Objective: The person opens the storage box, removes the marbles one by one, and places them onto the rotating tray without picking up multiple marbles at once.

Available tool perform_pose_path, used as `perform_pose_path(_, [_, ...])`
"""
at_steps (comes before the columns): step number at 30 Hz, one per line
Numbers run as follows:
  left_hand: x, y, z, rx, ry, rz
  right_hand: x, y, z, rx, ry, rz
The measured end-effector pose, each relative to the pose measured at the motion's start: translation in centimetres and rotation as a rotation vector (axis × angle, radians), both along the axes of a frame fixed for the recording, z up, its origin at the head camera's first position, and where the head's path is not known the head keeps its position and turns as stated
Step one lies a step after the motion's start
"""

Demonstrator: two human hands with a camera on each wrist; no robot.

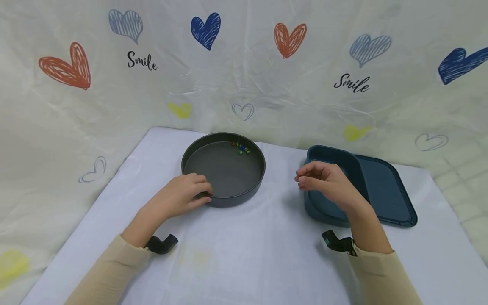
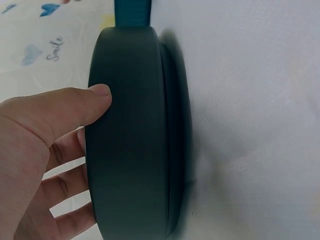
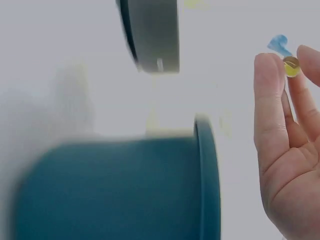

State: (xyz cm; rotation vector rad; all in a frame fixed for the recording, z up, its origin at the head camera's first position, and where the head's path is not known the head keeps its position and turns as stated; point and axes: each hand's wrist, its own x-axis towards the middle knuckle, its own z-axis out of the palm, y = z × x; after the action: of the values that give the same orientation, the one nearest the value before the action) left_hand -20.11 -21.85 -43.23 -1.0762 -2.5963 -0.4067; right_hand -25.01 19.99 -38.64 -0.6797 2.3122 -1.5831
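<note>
A round dark grey pan (image 1: 225, 163) stands on the table, with several small coloured glass marbles (image 1: 242, 148) lying along its far right inside. My left hand (image 1: 187, 192) holds its near left rim; in the left wrist view the thumb presses the outer wall (image 2: 130, 135) while the other fingers reach over the rim. My right hand (image 1: 324, 180) is raised above the left part of a dark blue box (image 1: 324, 209). Between its thumb and fingertips it pinches a yellowish clear marble (image 3: 291, 66), which the fingers hide in the head view.
A flat dark blue lid (image 1: 389, 190) lies against the right side of the box. White cloth (image 1: 263, 254) covers the table between pan and box. Behind stands a pale curtain (image 1: 244, 63) printed with hearts. Each wrist wears a black camera mount (image 1: 163, 244).
</note>
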Motion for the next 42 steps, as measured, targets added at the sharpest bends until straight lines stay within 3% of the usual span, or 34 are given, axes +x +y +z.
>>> perform_pose_path(22, [0.0, 0.0, -0.2, 0.010, -0.003, -0.009, -1.2, -9.5, -1.3, -0.258, -0.285, 0.155])
perform_pose_path(34, [-0.1, 0.1, -0.2, 0.017, 0.016, -0.023, -2.4, -13.4, -2.1, -0.221, -0.362, 0.159])
perform_pose_path(42, [-0.2, 0.1, 0.0, 0.020, 0.011, -0.027, -3.2, -15.6, -2.5, -0.089, -0.333, 0.197])
